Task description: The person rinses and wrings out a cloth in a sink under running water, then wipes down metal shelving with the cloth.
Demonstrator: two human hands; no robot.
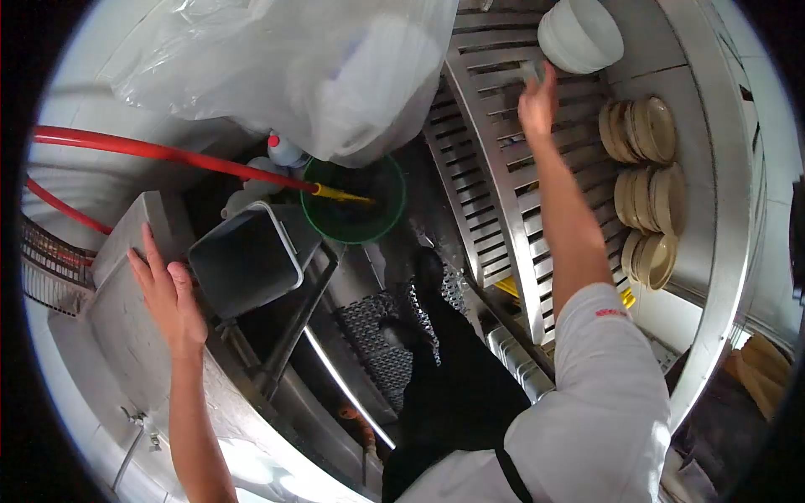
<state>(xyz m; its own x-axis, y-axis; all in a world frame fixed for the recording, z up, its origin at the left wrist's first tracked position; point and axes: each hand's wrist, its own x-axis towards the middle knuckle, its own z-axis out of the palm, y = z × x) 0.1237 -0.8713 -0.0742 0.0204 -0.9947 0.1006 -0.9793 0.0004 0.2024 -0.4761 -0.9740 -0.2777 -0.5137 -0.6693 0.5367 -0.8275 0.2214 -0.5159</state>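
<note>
My left hand (pixel 170 295) is spread open at the metal counter (pixel 126 314) on the left, its fingers pointing away from me. I cannot tell whether the palm presses on the surface. My right hand (pixel 538 102) reaches out over the slatted metal rack (pixel 528 201), fingers closed around a small pale greyish object (pixel 530 72) whose kind is not clear. Just beyond that hand, a stack of white bowls (pixel 579 38) lies tipped on its side. Beige plates (pixel 641 130) stand on edge in several groups along the rack's right side.
A large clear plastic bag (pixel 319 67) hangs in front. Below it are a green bucket (pixel 356 226), a red hose (pixel 159 148) with a yellow end, and a white bottle (pixel 285 151). A dark square bin (pixel 247 261) stands beside the counter. Perforated matting (pixel 373 344) covers the floor.
</note>
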